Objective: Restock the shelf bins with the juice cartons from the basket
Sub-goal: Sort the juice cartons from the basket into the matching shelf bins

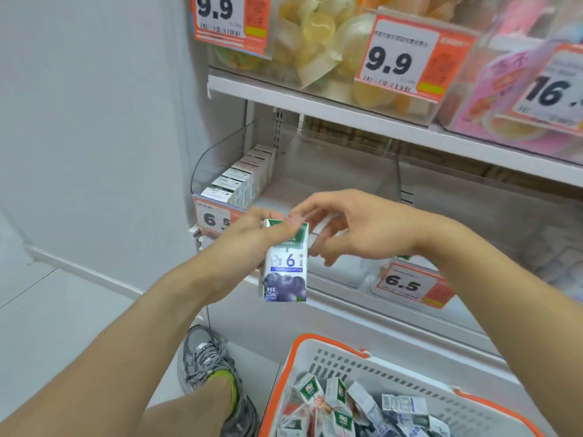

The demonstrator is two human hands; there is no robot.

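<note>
- Shop aisle corner: pale wall on the left, pale floor below, white shelving (362,118) filling the right half.
- On the upper shelf, clear bins of yellowish jelly cups (318,36) and pink packs (504,80), fronted by orange price tags (400,58) reading 9.9 and 16.
- On the lower shelf, a clear shelf bin (220,159) at the far left, holding a row of small white-and-green cartons (239,181) along its left wall; the remaining floor of that bin bare.
- More clear dividers to the right, with 6.5 tags (407,283) on the front edge.
- In front of the bin, held upright in the air: one juice carton (285,266), white with a green top, blueberries printed at the bottom and a large 6 on its face.
- Left hand (252,238) gripping the carton near its top, thumb pressed across the green band, fingers wrapped behind.
- Right hand (356,228) just beside it, fingertips at the carton's top edge, the other fingers loosely curled and spread; cannot tell whether actually pinching or only touching.
- At the bottom right, a white basket (331,361) with an orange rim, holding a loose heap of more juice cartons (347,408) lying at all angles.
- At the bottom centre, a grey sneaker (205,357) with a yellow-green lining, on the floor beside the basket.
</note>
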